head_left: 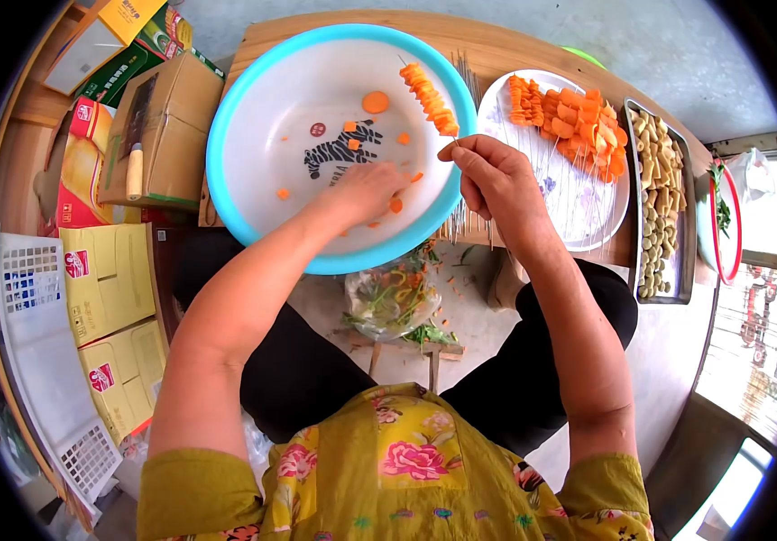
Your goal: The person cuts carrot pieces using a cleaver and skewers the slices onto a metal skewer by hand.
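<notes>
In the head view my right hand (503, 185) pinches the lower end of a thin skewer threaded with a stack of orange carrot slices (428, 97). The skewer tilts over the right rim of a white basin (262, 117) with a light blue edge. My left hand (368, 194) reaches down inside the basin, its fingers drawn together and slightly blurred, with a small carrot slice (417, 178) at the fingertips. A larger round carrot slice (376, 102) and several small orange pieces lie on the basin's zebra-printed bottom.
Right of the basin, a white plate (587, 236) bears filled carrot skewers (578, 126). Bare skewers (466, 79) lie between them. A metal tray (684, 293) of skewered pale and green food stands further right. Cartons (167, 126) and a knife (135, 167) are left; a bag of scraps (393, 302) sits below.
</notes>
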{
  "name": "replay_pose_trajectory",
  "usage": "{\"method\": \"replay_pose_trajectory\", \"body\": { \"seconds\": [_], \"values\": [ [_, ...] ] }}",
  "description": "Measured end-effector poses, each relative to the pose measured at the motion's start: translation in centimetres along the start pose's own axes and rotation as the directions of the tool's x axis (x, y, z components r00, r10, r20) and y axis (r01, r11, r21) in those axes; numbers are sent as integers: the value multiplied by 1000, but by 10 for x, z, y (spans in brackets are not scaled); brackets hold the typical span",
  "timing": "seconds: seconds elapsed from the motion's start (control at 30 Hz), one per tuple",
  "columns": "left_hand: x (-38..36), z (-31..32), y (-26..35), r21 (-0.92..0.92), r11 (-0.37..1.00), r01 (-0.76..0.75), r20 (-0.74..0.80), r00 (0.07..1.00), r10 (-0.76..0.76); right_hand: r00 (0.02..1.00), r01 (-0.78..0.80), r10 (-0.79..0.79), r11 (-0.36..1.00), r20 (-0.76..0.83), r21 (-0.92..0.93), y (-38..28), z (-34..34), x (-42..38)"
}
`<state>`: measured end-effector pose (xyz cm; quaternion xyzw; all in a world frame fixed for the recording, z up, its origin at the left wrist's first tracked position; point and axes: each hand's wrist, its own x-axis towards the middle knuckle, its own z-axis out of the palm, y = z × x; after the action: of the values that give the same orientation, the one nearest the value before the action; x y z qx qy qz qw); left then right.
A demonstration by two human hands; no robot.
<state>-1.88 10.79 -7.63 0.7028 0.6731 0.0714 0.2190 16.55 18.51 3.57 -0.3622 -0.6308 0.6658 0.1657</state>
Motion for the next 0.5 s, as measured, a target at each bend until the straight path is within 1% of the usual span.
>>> {"method": "replay_pose_trajectory", "body": {
  "seconds": [0.03,0.07,0.13,0.17,0.2,0.23,0.27,0.33,0.37,0.4,0.47,0.5],
  "values": [
    [2,-3,1,-32,996,84,55,995,-82,1000,-8,8,1000,1,-3,0,0,0],
    [3,-4,-1,-32,996,84,54,995,-83,1000,-15,15,1000,3,-6,0,0,0],
    [7,-10,-8,-347,935,73,-67,993,-102,1000,-15,15,1000,2,-17,-2,0,-1],
    [11,-15,-13,-345,936,72,-69,992,-102,1000,-17,17,999,3,-27,-3,0,-2],
    [15,-24,-16,-532,828,178,-32,973,-230,1000,-14,14,1000,3,-27,-3,0,-2],
    [16,-32,-18,-692,670,269,31,938,-345,1000,-24,24,999,7,-37,-2,0,-3],
    [15,-39,-19,-692,670,269,27,937,-348,999,-32,33,998,13,-47,-2,0,-3],
    [13,-51,-23,-874,443,201,-2,909,-417,999,-33,35,997,24,-66,-2,2,-4],
    [12,-54,-23,-930,332,157,-3,901,-433,999,-39,42,996,32,-85,-2,3,-4],
    [12,-56,-25,-930,333,154,-6,901,-435,999,-36,39,996,34,-86,-2,4,-5],
    [12,-59,-28,-977,214,21,-86,873,-479,996,-72,76,994,52,-82,-1,5,-6],
    [11,-61,-28,-976,215,20,-88,873,-480,994,-85,91,992,62,-98,-2,6,-7]
  ]
}}
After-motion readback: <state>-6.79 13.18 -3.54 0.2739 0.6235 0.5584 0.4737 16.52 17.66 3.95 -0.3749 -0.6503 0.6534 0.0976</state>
